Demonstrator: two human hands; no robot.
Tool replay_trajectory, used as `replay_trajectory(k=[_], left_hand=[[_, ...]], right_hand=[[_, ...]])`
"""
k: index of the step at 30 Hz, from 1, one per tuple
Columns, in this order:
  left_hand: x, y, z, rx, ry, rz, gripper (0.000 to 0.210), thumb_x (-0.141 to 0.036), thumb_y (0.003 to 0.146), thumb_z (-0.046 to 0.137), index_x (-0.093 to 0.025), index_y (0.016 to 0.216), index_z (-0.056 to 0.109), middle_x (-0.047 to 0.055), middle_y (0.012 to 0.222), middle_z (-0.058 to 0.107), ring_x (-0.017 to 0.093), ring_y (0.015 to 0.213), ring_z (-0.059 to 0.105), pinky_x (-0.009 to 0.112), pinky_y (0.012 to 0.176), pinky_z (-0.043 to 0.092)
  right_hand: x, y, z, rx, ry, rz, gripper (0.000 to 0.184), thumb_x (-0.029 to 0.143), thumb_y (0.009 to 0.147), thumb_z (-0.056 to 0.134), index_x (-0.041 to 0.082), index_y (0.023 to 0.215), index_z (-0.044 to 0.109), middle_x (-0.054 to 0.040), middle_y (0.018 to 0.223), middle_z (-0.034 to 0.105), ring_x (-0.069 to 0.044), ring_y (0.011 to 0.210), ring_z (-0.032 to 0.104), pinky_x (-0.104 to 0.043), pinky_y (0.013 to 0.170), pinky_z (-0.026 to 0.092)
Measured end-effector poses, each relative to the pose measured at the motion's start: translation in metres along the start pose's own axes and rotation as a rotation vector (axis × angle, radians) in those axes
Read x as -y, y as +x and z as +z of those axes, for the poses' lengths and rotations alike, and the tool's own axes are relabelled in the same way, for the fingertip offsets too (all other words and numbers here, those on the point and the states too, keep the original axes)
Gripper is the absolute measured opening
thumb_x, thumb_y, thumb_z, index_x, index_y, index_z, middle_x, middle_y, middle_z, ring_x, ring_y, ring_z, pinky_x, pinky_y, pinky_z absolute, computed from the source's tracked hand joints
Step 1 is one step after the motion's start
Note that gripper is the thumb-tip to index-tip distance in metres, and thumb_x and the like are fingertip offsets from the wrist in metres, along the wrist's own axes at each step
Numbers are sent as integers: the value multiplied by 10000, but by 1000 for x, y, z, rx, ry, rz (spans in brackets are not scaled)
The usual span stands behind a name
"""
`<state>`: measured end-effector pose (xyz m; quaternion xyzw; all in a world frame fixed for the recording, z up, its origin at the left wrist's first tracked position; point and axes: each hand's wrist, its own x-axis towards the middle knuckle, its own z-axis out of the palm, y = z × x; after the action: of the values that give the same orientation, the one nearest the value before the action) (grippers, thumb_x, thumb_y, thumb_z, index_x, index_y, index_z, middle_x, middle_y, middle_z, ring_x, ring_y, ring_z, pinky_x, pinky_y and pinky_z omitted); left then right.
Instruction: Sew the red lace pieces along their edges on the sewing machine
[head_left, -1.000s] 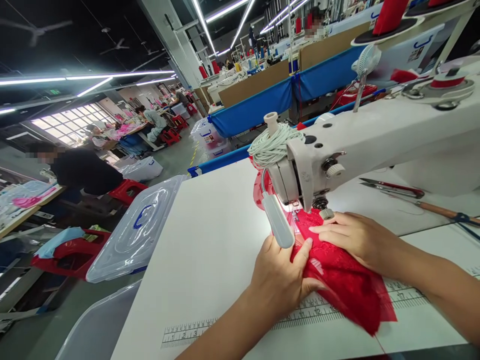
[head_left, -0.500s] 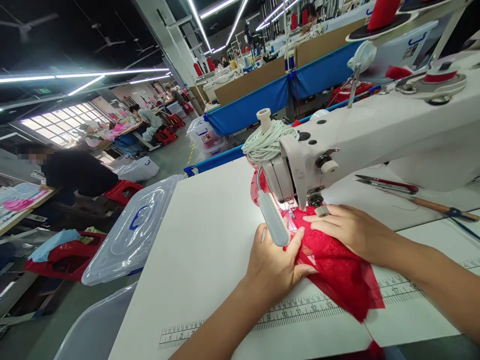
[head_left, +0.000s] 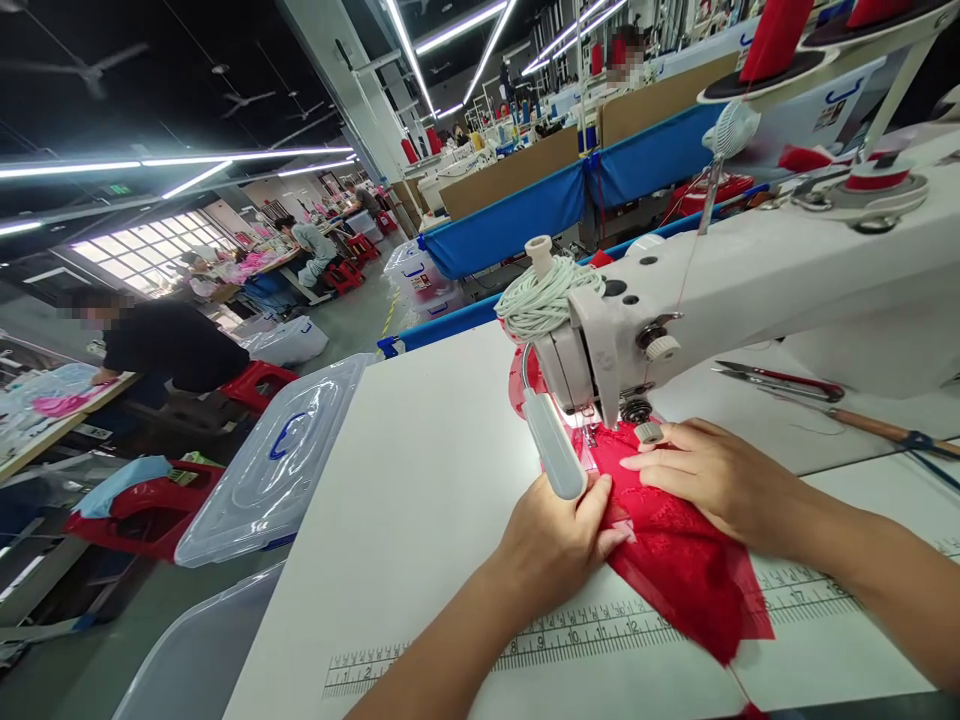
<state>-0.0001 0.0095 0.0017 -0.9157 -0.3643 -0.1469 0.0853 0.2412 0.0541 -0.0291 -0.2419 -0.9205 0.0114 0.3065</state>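
Red lace fabric (head_left: 682, 560) lies on the white table under the needle area of a sewing machine (head_left: 750, 290), its lower end trailing over the printed ruler toward the front edge. My left hand (head_left: 559, 535) is closed on the fabric's left edge, thumb and forefinger together, just below the machine's small lamp (head_left: 555, 445). My right hand (head_left: 720, 485) lies over the upper right part of the fabric, fingers stretched out and pressing it down. The presser foot (head_left: 590, 434) sits at the fabric's top, partly hidden behind the lamp.
Thread snips (head_left: 780, 382) and a wooden-handled tool (head_left: 885, 428) lie right of the machine. A lidded plastic box (head_left: 274, 460) stands beyond the table's left edge, near a red stool (head_left: 142, 510). Pale cord (head_left: 551, 295) is wound on the machine head. A person (head_left: 165, 340) works at the left.
The whole view has shifted slightly right and down. My left hand has drawn back a little from the lamp, its fingers more tucked. My right hand stays on the fabric.
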Motion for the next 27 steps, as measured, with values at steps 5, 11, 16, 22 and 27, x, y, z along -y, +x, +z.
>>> replay_trajectory(k=[5,11,16,22,27], left_hand=[[-1,-6,3,-24,44,22,674,-599,1030,288,-72,1278,627,234,1204,648,301,1005,657,400,757,582],[-4,-12,7,-21,87,-13,767,-706,975,298,-97,1297,635,209,1113,683,322,994,650,458,832,562],[-6,-12,6,-51,92,-29,783,-709,978,246,-113,1280,654,190,1095,691,317,973,646,474,863,544],[-6,-10,7,-60,125,-35,769,-707,980,259,-126,1297,650,191,1126,688,316,1025,637,467,892,521],[-5,-9,10,-97,142,-36,764,-697,986,262,-119,1284,663,199,1162,684,312,1004,633,464,882,506]], right_hand=[[1,0,0,2,-6,34,379,67,981,325,178,1011,686,-81,1042,751,-221,989,580,-393,858,471],[2,-2,1,7,-8,38,398,59,981,306,181,1019,683,-78,1064,752,-220,988,586,-400,868,472],[0,-3,3,1,-15,56,410,57,966,321,175,1028,710,-91,1040,753,-215,943,597,-396,832,486],[0,2,1,-38,-29,11,401,62,991,318,176,1052,697,-78,1035,757,-218,955,590,-369,806,450],[-1,4,-1,-23,-30,2,385,49,1000,318,161,1065,680,-74,1033,753,-213,983,575,-357,790,428]])
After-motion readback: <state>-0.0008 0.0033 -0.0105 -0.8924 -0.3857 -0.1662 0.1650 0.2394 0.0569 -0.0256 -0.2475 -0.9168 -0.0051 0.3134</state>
